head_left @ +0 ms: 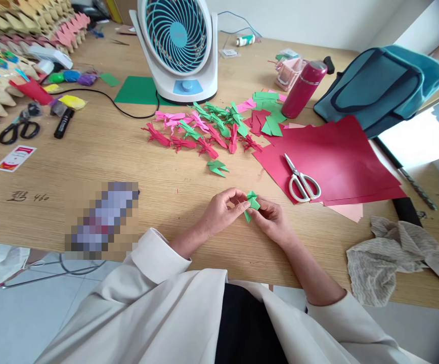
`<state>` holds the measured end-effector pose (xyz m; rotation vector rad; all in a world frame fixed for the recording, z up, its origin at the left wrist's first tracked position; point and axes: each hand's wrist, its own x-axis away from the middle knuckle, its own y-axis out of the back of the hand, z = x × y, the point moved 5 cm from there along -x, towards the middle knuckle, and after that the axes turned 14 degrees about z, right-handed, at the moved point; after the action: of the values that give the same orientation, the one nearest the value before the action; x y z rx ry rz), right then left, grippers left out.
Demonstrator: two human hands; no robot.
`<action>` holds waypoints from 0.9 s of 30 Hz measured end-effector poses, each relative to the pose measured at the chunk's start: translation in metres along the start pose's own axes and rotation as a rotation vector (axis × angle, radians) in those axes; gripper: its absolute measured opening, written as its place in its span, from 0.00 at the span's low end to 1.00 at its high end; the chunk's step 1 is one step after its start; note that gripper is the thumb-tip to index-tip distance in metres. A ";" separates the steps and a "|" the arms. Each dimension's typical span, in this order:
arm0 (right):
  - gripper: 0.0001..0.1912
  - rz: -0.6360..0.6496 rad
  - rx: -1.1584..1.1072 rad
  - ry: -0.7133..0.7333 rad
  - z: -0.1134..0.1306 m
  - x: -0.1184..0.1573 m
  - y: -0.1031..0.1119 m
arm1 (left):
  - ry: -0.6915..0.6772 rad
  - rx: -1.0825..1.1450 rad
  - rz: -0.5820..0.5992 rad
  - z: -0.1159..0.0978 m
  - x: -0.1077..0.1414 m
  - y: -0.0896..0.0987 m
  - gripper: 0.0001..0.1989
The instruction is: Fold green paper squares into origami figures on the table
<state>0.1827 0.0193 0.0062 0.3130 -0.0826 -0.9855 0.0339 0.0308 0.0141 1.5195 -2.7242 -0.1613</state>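
Note:
Between both hands, just above the table's front part, is a small piece of folded green paper (253, 201). My left hand (225, 210) pinches its left side with thumb and forefinger. From the other side my right hand (272, 218) grips it, also between thumb and fingers. A pointed green tip sticks out below the fingertips. Beyond the hands lies another folded green paper piece (218, 168). Farther back is a pile of folded paper figures (208, 126) in red, pink and green. White-handled scissors (303, 183) rest on red paper sheets (341, 162) to the right.
A white fan (185, 87) stands at the back. A red flask (304, 90) and a teal bag (379, 86) are at the right rear, a crumpled cloth (394, 253) at front right. On the left are black-handled scissors (19, 130), a black marker (63, 123) and a blurred-out object (103, 217).

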 end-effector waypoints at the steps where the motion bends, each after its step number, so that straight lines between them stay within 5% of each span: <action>1: 0.19 0.019 0.023 0.000 0.002 0.000 -0.001 | -0.008 -0.006 -0.001 0.000 0.000 0.000 0.10; 20: 0.19 0.075 0.078 -0.074 0.008 -0.002 -0.007 | 0.033 0.044 -0.231 0.012 0.002 0.010 0.13; 27: 0.17 0.067 0.104 -0.066 0.008 -0.001 -0.006 | 0.071 0.100 -0.143 0.018 -0.003 0.008 0.15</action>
<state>0.1754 0.0156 0.0124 0.3709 -0.2032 -0.9272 0.0280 0.0392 -0.0033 1.7114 -2.6055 0.0277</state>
